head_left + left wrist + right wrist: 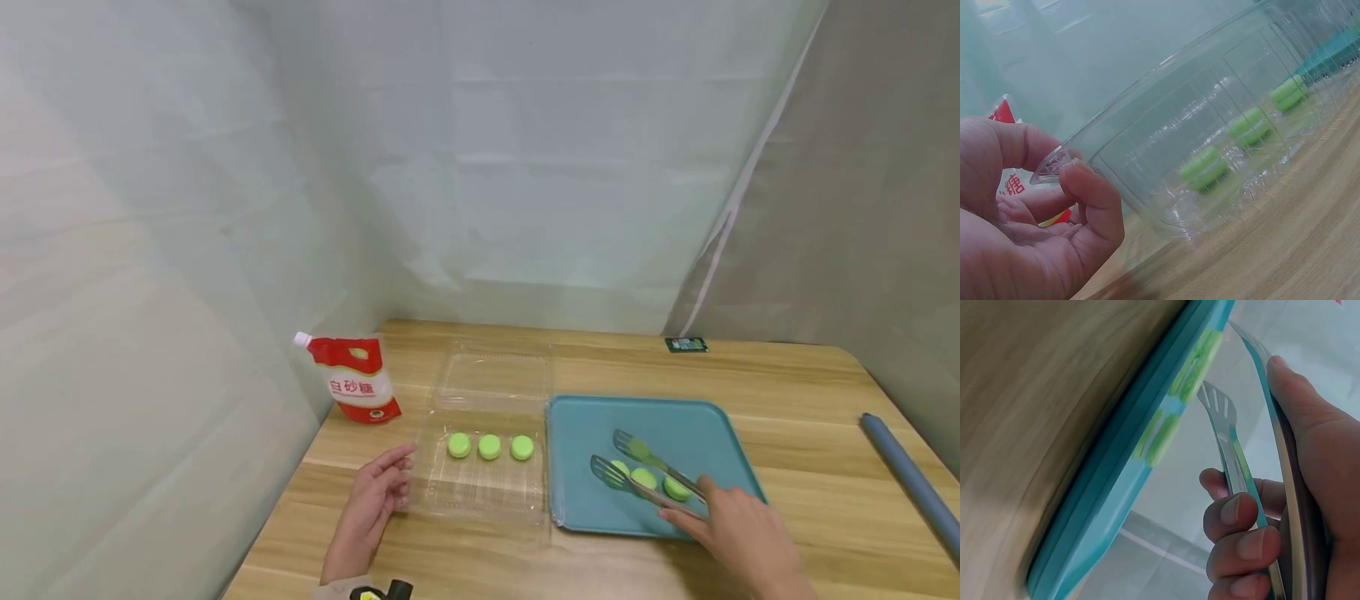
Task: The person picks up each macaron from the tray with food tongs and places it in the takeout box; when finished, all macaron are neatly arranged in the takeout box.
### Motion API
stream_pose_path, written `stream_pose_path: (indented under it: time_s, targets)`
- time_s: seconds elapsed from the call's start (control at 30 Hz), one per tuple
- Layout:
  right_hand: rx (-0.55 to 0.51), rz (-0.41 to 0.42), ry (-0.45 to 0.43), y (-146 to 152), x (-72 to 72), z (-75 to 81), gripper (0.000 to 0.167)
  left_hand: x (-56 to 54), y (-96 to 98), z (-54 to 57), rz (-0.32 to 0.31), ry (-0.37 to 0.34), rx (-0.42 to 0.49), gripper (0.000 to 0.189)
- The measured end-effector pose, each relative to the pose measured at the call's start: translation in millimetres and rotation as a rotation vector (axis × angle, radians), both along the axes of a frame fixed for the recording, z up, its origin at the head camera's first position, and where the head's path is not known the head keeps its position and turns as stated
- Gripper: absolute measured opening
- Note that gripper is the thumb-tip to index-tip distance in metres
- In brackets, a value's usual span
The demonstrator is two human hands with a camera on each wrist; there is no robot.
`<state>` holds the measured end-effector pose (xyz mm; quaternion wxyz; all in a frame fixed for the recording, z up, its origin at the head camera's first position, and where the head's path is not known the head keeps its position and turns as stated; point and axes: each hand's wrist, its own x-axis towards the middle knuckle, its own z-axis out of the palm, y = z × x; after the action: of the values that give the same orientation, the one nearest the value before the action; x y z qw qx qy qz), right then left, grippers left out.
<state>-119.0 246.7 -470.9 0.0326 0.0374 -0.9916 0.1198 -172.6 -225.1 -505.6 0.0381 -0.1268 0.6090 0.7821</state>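
My left hand (372,506) pinches the rim of a clear plastic box (480,492) between thumb and fingers, as the left wrist view shows. Inside the box three green macarons (490,447) sit in a row; its lid lies folded back behind. My right hand (742,533) grips a pair of metal tongs (1291,487), thumb on one arm and fingers curled round the other. The slotted tong ends stand spread apart above a blue tray (585,417). Several green macarons (643,479) lie on the tray below the tongs, one partly covered by them.
A red and white spouted bag (357,379) stands at the back left of the table. A small dark packet (686,344) lies near the far edge. Along the right side is a grey-blue rod (911,475). Pale curtains surround the table's back and sides.
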Motion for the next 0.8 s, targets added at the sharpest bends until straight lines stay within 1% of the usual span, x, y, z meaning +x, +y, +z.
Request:
stream_pose_path:
  time_s: [0.13,0.23,0.43,0.53,0.63,0.8]
  targets:
    - [0.043,0.022,0.020,5.1,4.1,1.6,0.073,-0.4,-0.7,0.2,-0.005,0.003,-0.009,0.045]
    - [0.059,0.031,0.038,6.7,6.3,2.9,0.068,-1.2,-0.4,-0.1,-0.009,0.007,-0.009,0.044]
    - [0.089,0.076,0.074,7.1,5.6,3.9,0.059,-1.6,0.8,-0.5,-0.005,0.004,0.007,0.046]
    - [0.103,0.102,0.107,6.6,4.7,4.9,0.051,-0.7,0.9,0.2,-0.005,-0.006,0.006,0.046]
    - [0.124,0.129,0.163,6.2,3.8,6.3,0.045,-0.2,0.4,1.3,-0.008,-0.009,-0.002,0.046]
    - [0.149,0.153,0.218,7.1,2.9,7.7,0.044,0.2,-0.2,2.7,-0.016,-0.004,-0.010,0.047]
